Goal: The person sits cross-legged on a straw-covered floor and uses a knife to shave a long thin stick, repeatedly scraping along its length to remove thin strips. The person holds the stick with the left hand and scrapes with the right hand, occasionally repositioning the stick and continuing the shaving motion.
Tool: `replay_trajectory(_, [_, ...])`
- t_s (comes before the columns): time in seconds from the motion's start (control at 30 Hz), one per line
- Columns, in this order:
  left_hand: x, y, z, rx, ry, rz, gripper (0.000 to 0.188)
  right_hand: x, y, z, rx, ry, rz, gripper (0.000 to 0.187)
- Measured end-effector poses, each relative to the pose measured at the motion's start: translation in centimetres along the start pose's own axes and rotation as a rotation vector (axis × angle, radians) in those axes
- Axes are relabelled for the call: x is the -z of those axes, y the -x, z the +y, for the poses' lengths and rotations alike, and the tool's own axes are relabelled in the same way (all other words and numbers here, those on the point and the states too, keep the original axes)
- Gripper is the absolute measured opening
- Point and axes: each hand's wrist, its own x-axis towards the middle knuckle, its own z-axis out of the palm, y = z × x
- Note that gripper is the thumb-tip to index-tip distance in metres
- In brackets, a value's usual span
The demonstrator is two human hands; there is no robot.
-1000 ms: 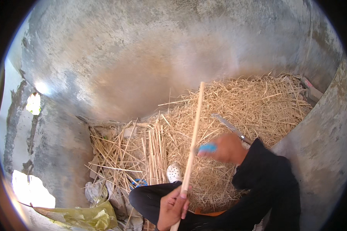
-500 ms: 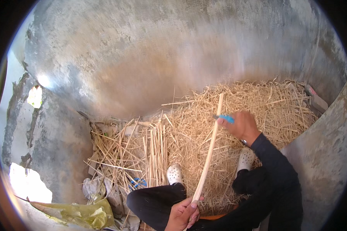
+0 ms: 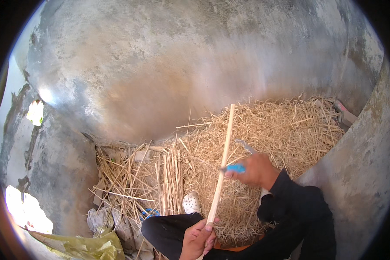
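A long, pale bamboo strip slants upward from my lap, its far end raised over the shavings. My left hand is closed round its lower end, with the thumb lying along it. In my closed right hand is a small blue-handled cutting tool. The tool's dark tip meets the strip about midway along, though motion blurs the hand and its exact shape. A greyish, thin piece sticks out above the right hand; I cannot tell whether it is part of the tool or a shaving.
Shavings form a heap along the grey wall. Cut strips lie left of my pale clog, beside a tangle of thin sticks. A yellowish plastic sheet lies at lower left; a block stands far right.
My right hand has drawn the blue-handled tool down the strip toward me, from near its far end to about midway. The left hand keeps its grip. The whole view has shifted slightly.
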Motion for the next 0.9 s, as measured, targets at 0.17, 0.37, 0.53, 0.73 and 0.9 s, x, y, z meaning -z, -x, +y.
replay_trajectory(0.17, [-0.2, 1.2, 0.8, -0.053, -0.037, 0.025, 0.036, -1.4, 1.1, -3.2, 0.24, 0.004, -0.041, 0.077])
replay_trajectory(0.37, [-0.6, 2.3, 0.1, -0.036, -0.048, 0.031, 0.04, -0.8, -1.9, 1.3, -0.03, -0.026, 0.023, 0.076])
replay_trajectory(0.53, [-1.4, 2.4, 0.7, -0.007, -0.055, 0.059, 0.04, -0.7, 0.6, -1.5, 0.235, -0.079, 0.069, 0.074])
replay_trajectory(0.73, [-2.5, 3.4, 0.6, -0.001, -0.14, -0.035, 0.041, 2.8, -2.7, 6.1, -0.113, 0.041, 0.144, 0.078])
replay_trajectory(0.9, [-1.0, 4.2, -1.5, 0.002, -0.169, -0.106, 0.04, 2.9, -5.0, 13.2, -0.391, 0.072, 0.38, 0.079])
